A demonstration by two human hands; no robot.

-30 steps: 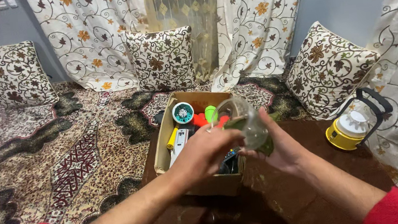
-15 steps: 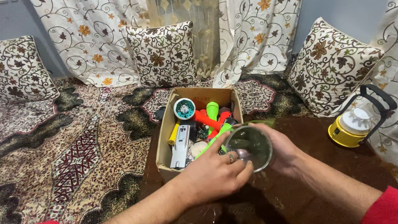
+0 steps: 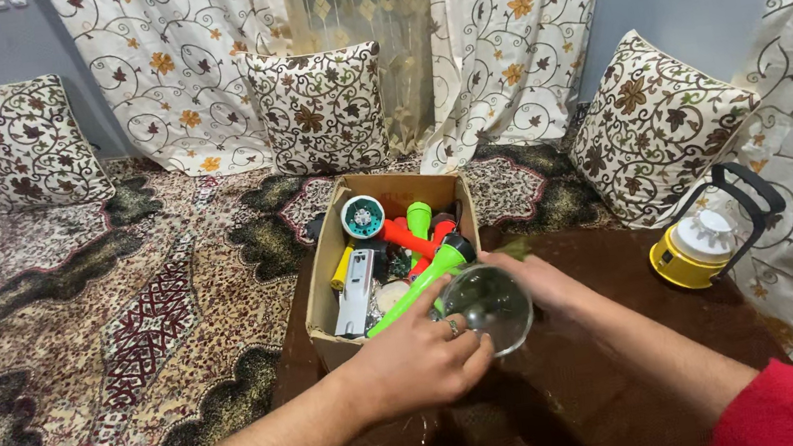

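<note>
Both hands [image 3: 423,356] around round lens [image 3: 487,305]

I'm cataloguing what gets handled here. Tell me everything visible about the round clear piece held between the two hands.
The round clear piece looks like a shallow, transparent dome or lens with a dark greenish rim, glossy like glass or plastic; which one is unclear. It is tilted, its open face toward the camera, above the dark brown table, beside the cardboard box of torches. The left hand grips its near-left edge; the right hand holds its far-right edge.
</note>
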